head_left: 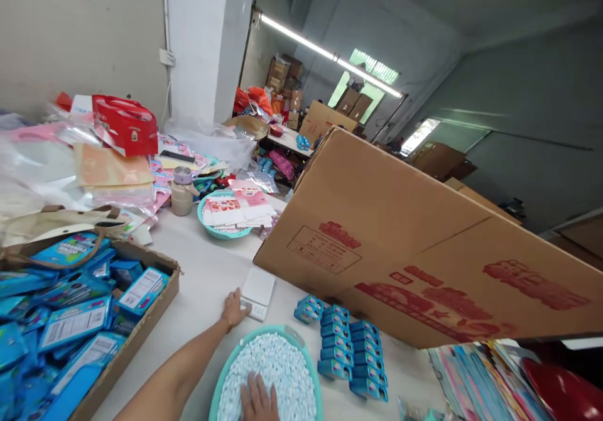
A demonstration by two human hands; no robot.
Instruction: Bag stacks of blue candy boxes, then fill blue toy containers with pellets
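Note:
My left hand [233, 311] is at the left edge of a small white kitchen scale [258, 289], its fingers apart and touching the scale's front corner. Nothing lies on the scale's plate. My right hand [259, 399] rests palm down on small pale blue and white pellets [277, 358], with its fingers spread. The pellets fill a turquoise basin [315, 371] at the front of the table. Just right of the basin, small blue boxes [336, 339] stand in two rows, and a few more [308, 308] are nearer the scale.
An open carton [155, 301] of blue packs is at left. A large cardboard box [377, 251] leans across the right side. Behind are another turquoise basin [221, 234] with printed cards, a beige cup [182, 195] and a red bag [125, 122]. Colourful flat sheets [475, 377] lie front right.

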